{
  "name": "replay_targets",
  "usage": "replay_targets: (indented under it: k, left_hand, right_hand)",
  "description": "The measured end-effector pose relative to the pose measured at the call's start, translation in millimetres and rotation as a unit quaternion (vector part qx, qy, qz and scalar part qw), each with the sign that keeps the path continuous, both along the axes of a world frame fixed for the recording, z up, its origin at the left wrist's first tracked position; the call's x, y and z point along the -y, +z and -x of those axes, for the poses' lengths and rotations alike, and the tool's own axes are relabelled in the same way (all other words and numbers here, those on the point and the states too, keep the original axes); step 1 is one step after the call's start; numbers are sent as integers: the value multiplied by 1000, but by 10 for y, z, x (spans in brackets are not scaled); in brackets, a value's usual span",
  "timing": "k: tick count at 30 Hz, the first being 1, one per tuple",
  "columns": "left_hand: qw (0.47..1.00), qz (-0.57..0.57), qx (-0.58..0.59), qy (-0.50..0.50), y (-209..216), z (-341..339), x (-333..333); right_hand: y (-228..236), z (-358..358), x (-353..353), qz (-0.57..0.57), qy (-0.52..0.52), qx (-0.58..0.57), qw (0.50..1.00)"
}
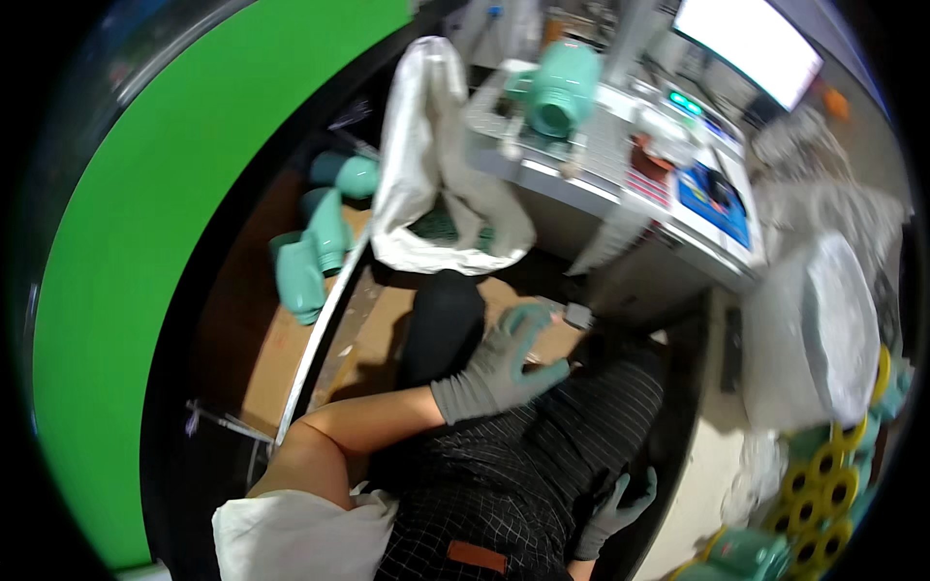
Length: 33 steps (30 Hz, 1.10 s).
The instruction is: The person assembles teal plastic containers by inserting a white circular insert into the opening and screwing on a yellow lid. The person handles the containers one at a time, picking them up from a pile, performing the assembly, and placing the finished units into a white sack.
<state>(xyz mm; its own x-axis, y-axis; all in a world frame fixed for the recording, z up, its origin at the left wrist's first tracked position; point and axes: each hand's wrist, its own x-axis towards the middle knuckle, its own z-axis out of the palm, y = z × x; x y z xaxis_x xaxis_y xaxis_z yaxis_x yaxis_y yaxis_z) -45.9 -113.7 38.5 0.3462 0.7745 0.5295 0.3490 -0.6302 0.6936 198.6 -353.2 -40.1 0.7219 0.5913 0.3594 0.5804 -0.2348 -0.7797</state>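
My left hand [499, 373], in a grey glove with a teal-coated palm, hovers over my lap with thumb and fingers spread apart. A small grey block-like piece [578, 316] is at its fingertips; whether it is touched is unclear. Low beside my right thigh, my right hand [620, 511], gloved alike, has its thumb and fingers apart and nothing visible in them. Beyond the left hand stands an open white sack [407, 228] with green pieces inside. On the bench edge lies a teal plastic jug [564, 85], its mouth toward me.
Several teal plastic pieces [300, 276] lie on cardboard at the left, beside a green machine panel [126, 242]. The bench [620, 116] carries a blue pad [712, 208] and a lit screen [751, 44]. To the right are a wrapped bundle [819, 334] and several yellow-ringed teal items [814, 489].
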Motion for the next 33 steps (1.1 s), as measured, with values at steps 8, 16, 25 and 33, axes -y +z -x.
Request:
replay_targets:
  k: [8, 16, 25, 33]
  left_hand:
    - [826, 91, -203, 518, -1406, 2344, -786]
    - [720, 479, 14, 502, -1867, 4593, -1110]
    - [750, 152, -120, 632, -2623, 3846, -1527]
    - [877, 248, -161, 379, -3012, 4171, -2462]
  right_hand:
    - [413, 147, -1309, 41, 239, -30, 970]
    - [248, 588, -1434, 122, 328, -88, 933]
    - [-3, 869, -1490, 200, 353, -158, 900]
    - [73, 874, -1535, 236, 399, -100, 880]
